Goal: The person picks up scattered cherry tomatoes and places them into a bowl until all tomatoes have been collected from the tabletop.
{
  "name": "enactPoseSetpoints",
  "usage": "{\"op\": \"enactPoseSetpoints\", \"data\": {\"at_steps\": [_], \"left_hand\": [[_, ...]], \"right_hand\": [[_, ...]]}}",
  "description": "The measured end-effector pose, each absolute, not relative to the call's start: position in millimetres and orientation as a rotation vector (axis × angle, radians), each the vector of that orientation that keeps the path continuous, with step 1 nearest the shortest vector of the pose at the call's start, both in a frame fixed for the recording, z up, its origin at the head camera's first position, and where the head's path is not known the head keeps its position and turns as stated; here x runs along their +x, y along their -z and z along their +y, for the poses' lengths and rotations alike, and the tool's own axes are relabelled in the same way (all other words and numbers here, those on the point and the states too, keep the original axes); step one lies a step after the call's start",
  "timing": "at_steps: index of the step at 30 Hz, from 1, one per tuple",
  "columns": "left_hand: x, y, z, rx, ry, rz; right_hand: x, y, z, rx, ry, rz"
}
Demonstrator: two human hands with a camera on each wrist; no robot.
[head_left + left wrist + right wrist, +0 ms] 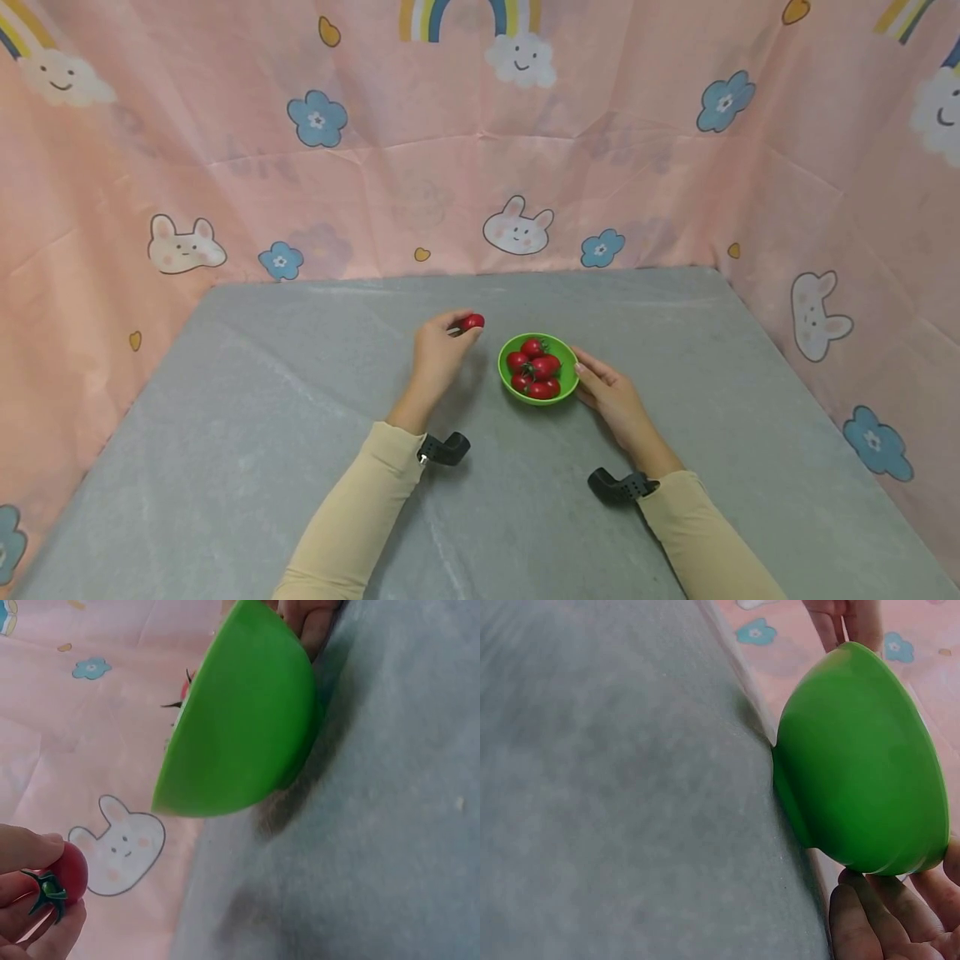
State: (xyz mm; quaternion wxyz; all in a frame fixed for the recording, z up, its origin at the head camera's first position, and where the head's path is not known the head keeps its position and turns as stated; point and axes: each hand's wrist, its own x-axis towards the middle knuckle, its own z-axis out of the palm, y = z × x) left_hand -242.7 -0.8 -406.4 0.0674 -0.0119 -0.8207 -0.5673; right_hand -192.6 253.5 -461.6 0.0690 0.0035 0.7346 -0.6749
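My left hand (pixel 437 357) pinches a red cherry tomato (pixel 473 321) between thumb and fingers, left of and a little beyond the bowl. In the left wrist view that tomato (pixel 73 870) shows its green stem cap. A small bright green bowl (pixel 568 382) holds several red cherry tomatoes (pixel 542 367), some with green stems. My right hand (pixel 617 407) grips the bowl's right side, thumb at the rim and fingers against the outer wall. From the right wrist, the bowl's outside (pixel 866 765) hides its contents.
A grey cloth-covered table (pixel 262 450) lies under both hands. Behind and beside it hangs a pink curtain (pixel 420 175) printed with rabbits, flowers and rainbows. Each wrist wears a black strapped device, the left one (pixel 446 450) and the right one (pixel 618 486).
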Motion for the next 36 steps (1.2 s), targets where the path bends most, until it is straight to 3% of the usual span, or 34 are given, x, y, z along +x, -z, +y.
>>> {"op": "enactPoseSetpoints", "data": {"at_steps": [36], "left_hand": [[-228.2, 407.4, 32.3, -0.236, 1.786, -2.529]], "right_hand": [[-192.2, 462.0, 254.2, -0.011, 2.047, 2.194]]}}
